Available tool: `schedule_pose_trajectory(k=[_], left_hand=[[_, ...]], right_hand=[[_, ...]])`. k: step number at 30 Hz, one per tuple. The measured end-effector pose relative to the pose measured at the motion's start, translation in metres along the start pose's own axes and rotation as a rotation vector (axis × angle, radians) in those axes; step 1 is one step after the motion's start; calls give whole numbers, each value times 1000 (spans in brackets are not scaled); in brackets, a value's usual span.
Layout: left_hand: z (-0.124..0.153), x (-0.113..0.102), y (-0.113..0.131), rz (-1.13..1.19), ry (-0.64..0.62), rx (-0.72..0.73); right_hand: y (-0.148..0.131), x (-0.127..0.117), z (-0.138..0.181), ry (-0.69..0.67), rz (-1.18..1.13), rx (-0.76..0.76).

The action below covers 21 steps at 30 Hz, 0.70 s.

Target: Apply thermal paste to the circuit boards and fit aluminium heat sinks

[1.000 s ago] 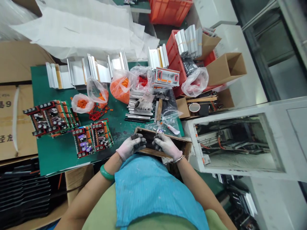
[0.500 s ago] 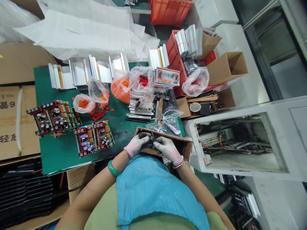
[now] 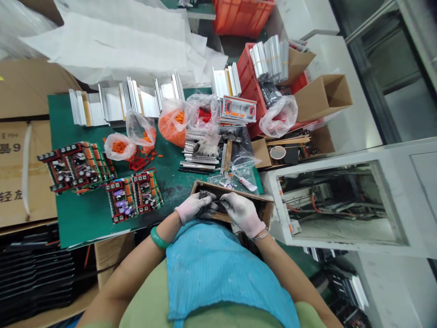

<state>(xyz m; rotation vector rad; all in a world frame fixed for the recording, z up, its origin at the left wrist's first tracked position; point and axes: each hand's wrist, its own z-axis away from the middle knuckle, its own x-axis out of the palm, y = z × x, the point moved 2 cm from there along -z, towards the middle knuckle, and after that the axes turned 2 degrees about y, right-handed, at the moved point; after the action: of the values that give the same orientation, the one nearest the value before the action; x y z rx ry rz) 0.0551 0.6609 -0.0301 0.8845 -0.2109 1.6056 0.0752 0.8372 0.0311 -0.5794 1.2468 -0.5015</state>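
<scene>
While my left grip (image 3: 191, 208), in a pale work glove, stays closed around a small bundle of dark pieces (image 3: 205, 195), my right grip (image 3: 241, 214) meets it over an open wooden box (image 3: 269, 209) at the front edge of the green bench (image 3: 82, 223). The fingers of the right are drawn together just beside the bundle (whether they pinch one of the pieces, I cannot tell). The box sits in front of my blue apron (image 3: 225, 269), its open top partly covered by both gloves.

To my left on the bench, a stack of circuit boards (image 3: 80, 166) rises beside two more boards (image 3: 133, 196), one bearing purple parts. Beyond them, loose red frames (image 3: 141, 161) lie next to clear bags of orange pieces (image 3: 172, 125), with a bag of red pieces (image 3: 204, 115) further right. Past the box lie a pile of metal strips (image 3: 200, 161) with a spare glove (image 3: 208, 146) on top, a hammer (image 3: 227, 157) and a white tube (image 3: 247, 184). Silvery metal panels (image 3: 112, 104) line the far edge, near a red crate (image 3: 246, 70).
</scene>
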Motion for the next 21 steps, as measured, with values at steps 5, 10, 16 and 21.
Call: schedule_pose_trajectory(k=[5,10,16,21], left_hand=[[-3,5,-1,33,31,109],[-5,6,-5,64,-3,138],[-5,6,-8,58,8,132],[-6,1,-6,23,41,105]], right_hand=[[-1,9,2,-160,-341,392],[-6,20,5,-223,-528,545],[-6,24,6,-207,-525,577],[-4,20,7,-151,-387,444]])
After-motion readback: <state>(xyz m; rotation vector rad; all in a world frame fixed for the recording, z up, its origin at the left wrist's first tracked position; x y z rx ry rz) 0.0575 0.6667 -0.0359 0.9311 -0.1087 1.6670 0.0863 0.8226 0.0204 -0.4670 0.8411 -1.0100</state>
